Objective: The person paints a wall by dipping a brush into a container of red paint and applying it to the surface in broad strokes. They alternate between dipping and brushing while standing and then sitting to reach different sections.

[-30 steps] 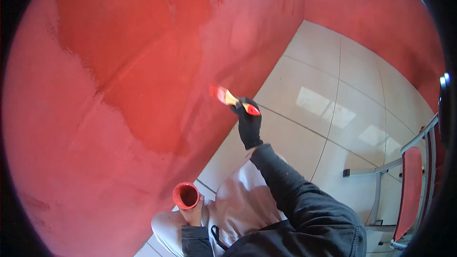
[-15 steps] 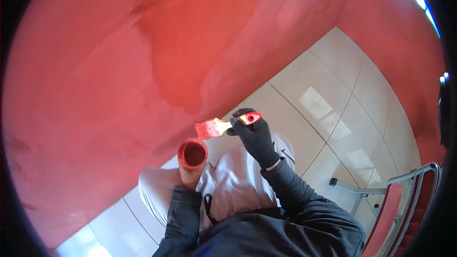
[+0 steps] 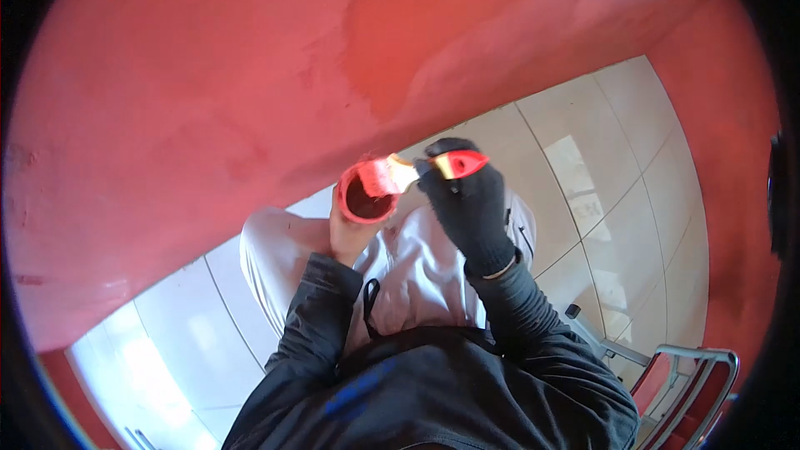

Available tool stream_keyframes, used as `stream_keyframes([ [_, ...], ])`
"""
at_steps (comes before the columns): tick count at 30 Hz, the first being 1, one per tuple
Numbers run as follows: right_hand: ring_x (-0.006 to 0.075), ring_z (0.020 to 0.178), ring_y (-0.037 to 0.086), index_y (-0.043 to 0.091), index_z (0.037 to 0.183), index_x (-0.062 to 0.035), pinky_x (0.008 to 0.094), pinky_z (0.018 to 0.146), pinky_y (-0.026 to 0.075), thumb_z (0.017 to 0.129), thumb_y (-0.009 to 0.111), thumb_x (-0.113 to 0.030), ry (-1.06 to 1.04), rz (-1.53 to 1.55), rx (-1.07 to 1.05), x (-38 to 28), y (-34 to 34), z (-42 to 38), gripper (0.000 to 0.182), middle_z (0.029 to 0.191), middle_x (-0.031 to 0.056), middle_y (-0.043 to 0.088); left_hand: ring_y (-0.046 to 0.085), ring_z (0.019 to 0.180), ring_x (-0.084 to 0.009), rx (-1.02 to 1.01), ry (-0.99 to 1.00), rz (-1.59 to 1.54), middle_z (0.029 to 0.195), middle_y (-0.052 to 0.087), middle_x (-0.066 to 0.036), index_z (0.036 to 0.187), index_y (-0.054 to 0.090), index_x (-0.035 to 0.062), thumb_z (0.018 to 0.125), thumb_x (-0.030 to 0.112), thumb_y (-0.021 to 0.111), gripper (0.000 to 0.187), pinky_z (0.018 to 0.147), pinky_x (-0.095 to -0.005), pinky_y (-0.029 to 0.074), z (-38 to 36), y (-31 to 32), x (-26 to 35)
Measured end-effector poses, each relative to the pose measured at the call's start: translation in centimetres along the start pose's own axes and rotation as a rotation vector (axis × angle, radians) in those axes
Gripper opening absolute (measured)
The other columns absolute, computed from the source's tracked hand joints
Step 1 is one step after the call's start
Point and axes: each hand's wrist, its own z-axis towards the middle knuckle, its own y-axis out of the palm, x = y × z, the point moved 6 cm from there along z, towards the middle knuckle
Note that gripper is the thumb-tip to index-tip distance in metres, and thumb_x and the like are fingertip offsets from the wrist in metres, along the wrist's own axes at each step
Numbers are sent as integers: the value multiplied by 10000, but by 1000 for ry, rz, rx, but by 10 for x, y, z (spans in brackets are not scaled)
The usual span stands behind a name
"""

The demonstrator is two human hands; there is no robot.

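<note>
My bare left hand [image 3: 348, 235] is wrapped round a small cup of red paint [image 3: 367, 218], its open top facing up toward me. In my right hand [image 3: 469, 212], which wears a black glove, is a flat paintbrush [image 3: 405, 173] with a red and yellow handle. Red paint coats the bristles, which lie over the far right part of the cup's mouth. Dark red paint shows inside the cup.
A red wall [image 3: 192, 117] rises in front, with a darker, wet-looking patch [image 3: 408, 25]. Pale glossy tiles [image 3: 533, 167] cover the floor along its foot. A metal-framed chair with red parts [image 3: 667, 379] stands at the lower right.
The brush has moved from above and beside the cup to over its mouth. Cup and both hands now appear higher in view, and the camera has shifted, moving the wall patch up and right.
</note>
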Motion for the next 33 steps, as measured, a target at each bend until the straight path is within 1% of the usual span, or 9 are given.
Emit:
stream_keyframes([
  [1, 149, 651, 648, 583, 923, 14, 251, 582, 503, 813, 665, -46, 40, 65, 18, 5, -1, -1, 150, 808, 91, 630, 536, 1117, -216, 0, 38, 4, 1227, 524, -130, 1262, 412, 3, 627, -64, 781, 738, 935, -347, 459, -1, 2, 0],
  [3, 251, 687, 640, 602, 890, -2, 298, 630, 500, 770, 707, -76, 155, 151, 51, 0, -1, 1, 175, 810, 118, 629, 544, 1101, -212, 48, -15, -69, 1213, 533, -128, 1238, 433, 3, 620, -46, 799, 719, 927, -347, 464, -7, -3, -15],
  [7, 260, 691, 636, 605, 883, -8, 299, 634, 497, 779, 697, -100, 84, 4, -35, -14, 10, 8, 166, 783, 125, 627, 559, 1074, -200, 107, -39, -91, 1183, 556, -116, 1215, 447, 4, 610, 8, 834, 718, 913, -332, 473, -11, -11, -28],
  [9, 280, 706, 631, 611, 886, -14, 316, 644, 499, 785, 690, -143, -77, -154, -100, -24, 19, 10, 182, 796, 134, 627, 566, 1060, -198, 110, -8, 3, 1172, 564, -114, 1208, 453, 7, 610, 47, 848, 718, 904, -317, 475, -11, -12, -17],
  [10, 296, 717, 624, 610, 882, -29, 336, 648, 499, 794, 677, -184, -68, -154, -131, -21, 25, 11, 191, 799, 132, 628, 571, 1055, -199, 118, 7, -74, 1168, 567, -116, 1195, 461, 10, 606, 87, 860, 716, 897, -311, 479, -10, -11, -11],
  [13, 301, 722, 625, 603, 886, -43, 347, 636, 498, 807, 661, -198, -76, -188, -206, -11, 45, 10, 183, 799, 130, 628, 561, 1073, -198, 148, 16, 7, 1175, 562, -116, 1195, 458, 12, 602, 88, 862, 721, 905, -314, 472, -14, -14, -14],
  [17, 319, 716, 622, 595, 898, -56, 362, 625, 498, 828, 635, -223, -41, -173, -293, 2, 69, 4, 185, 799, 139, 629, 534, 1114, -206, 105, -22, -182, 1206, 537, -118, 1220, 423, 7, 587, 40, 859, 770, 945, -324, 440, -10, -12, -13],
  [21, 326, 708, 620, 597, 896, -64, 377, 620, 499, 834, 626, -233, -101, -191, -274, 13, 79, -1, 183, 801, 144, 631, 527, 1128, -216, 83, -26, -138, 1225, 523, -121, 1229, 407, 8, 578, 30, 861, 794, 965, -332, 429, -12, -14, -13],
  [33, 315, 719, 626, 602, 898, -64, 377, 626, 499, 832, 630, -257, -75, -220, -283, 18, 83, -3, 206, 811, 133, 639, 521, 1140, -218, 76, 39, -98, 1237, 512, -122, 1227, 406, 13, 581, 5, 850, 784, 970, -341, 428, -13, -15, -7],
])
